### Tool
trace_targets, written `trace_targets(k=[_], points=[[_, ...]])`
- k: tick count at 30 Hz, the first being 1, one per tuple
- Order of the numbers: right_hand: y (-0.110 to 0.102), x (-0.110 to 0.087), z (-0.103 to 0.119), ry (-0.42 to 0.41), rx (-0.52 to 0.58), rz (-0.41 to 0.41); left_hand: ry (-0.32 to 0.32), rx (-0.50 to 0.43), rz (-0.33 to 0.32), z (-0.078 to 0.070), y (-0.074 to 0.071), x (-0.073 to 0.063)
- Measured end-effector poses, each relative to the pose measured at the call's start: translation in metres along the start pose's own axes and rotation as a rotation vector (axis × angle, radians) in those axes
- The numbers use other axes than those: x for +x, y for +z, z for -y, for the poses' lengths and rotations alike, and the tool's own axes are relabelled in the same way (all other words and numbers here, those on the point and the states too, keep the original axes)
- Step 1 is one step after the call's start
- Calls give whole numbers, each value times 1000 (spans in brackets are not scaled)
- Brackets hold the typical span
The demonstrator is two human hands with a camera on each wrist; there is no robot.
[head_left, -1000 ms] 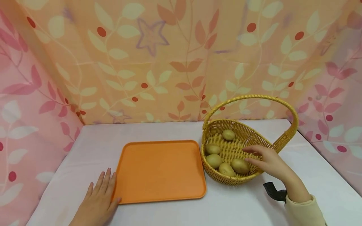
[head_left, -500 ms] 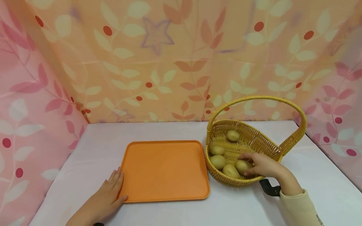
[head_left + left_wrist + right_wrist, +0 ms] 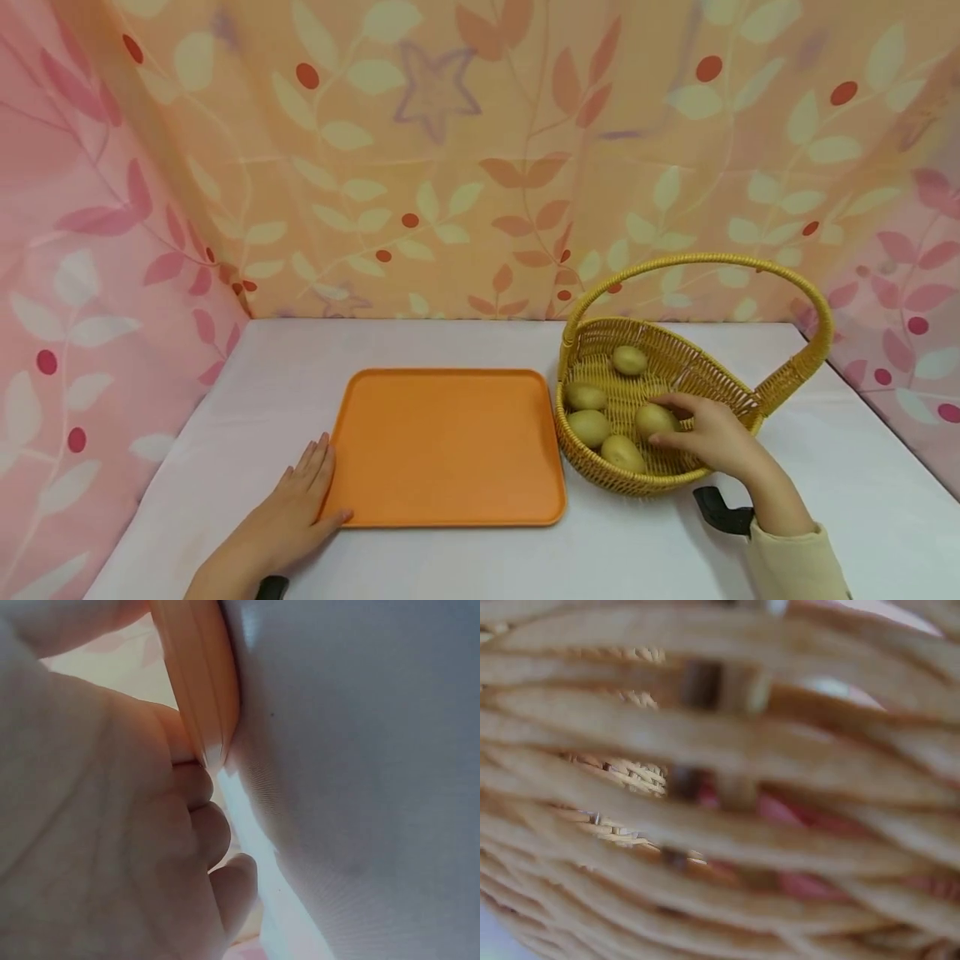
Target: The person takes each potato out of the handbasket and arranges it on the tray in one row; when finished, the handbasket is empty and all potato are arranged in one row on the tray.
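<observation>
My right hand (image 3: 716,437) reaches over the near right rim of a yellow wicker basket (image 3: 701,367). Thumb and fingers pinch a potato (image 3: 652,422) inside it. Several more lie on the basket floor, among them a potato (image 3: 629,361) at the back and a potato (image 3: 622,454) by the near rim. Woven strands of the basket (image 3: 705,742) fill the right wrist view and hide the hand there. My left hand (image 3: 288,508) rests against the left edge of an orange tray (image 3: 450,450), fingers straight, thumb at its near corner. The left wrist view shows its fingers touching the tray's rim (image 3: 202,675).
The basket's tall arched handle (image 3: 701,260) rises over its opening and slants down to the right. Tray and basket stand side by side on a white tablecloth (image 3: 465,567). Patterned fabric (image 3: 450,167) closes off the back and both sides.
My right hand has lowered onto the potato, gripped it and shifted it slightly away from the near rim. My left hand stays at the tray. The head view has swung a little left.
</observation>
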State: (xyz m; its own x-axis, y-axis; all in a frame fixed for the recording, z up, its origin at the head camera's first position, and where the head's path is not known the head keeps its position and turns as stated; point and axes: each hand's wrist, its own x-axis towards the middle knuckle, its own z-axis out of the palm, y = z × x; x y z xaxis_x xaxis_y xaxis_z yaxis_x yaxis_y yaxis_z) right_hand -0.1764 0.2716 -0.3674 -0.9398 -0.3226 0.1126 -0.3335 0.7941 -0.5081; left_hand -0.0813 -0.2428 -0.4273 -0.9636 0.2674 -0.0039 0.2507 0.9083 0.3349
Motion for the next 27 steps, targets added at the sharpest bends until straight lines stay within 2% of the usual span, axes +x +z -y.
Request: trace_targets(k=[6, 10, 13, 19, 27], points=[[-2, -3, 9, 69, 78, -107, 4, -16, 0, -1, -3, 1], [-2, -4, 19, 77, 146, -197, -2, -27, 10, -2, -4, 0], [-1, -2, 29, 43, 214, -251, -8, -32, 14, -1, -3, -1], [3, 0, 52, -32, 382, -299, 11, 9, -20, 0, -1, -1], [15, 2, 87, -138, 537, -293, 8, 17, -1, 0, -2, -1]])
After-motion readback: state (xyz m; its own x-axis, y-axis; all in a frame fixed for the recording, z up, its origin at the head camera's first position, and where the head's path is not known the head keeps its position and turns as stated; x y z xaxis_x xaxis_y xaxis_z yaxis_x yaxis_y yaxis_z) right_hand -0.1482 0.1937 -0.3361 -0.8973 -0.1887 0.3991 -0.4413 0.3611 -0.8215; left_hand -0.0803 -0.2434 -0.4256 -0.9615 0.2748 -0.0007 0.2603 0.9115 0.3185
